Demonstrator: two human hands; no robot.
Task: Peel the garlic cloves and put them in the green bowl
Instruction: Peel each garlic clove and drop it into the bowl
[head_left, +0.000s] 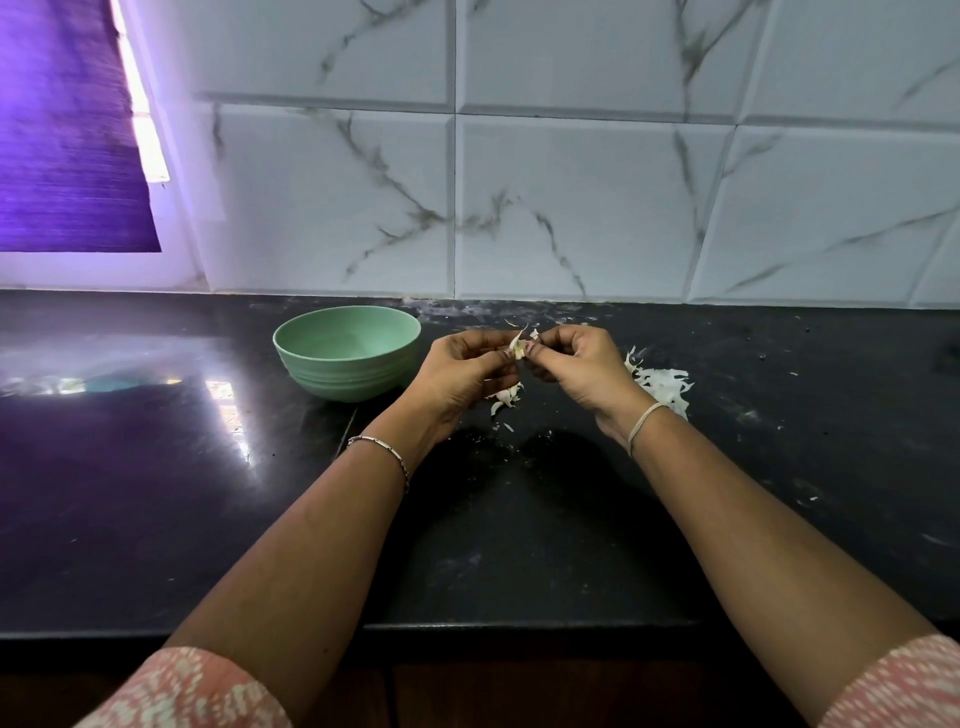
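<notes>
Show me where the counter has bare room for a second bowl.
Widest bare patch: the counter left of the green bowl, toward the window. Also bare: near the front edge, between the forearms. Crowded: under the left hand and right hand peeling the garlic clove, loose skins below, and the peel pile to their right.

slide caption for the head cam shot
Left hand and right hand peel a garlic clove beside the green bowl, skins on the counter.

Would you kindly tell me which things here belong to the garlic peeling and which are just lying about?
In the job: garlic clove, pinched between left hand and right hand; green bowl.
Lying about: peel scraps on the counter; purple blind.
</notes>
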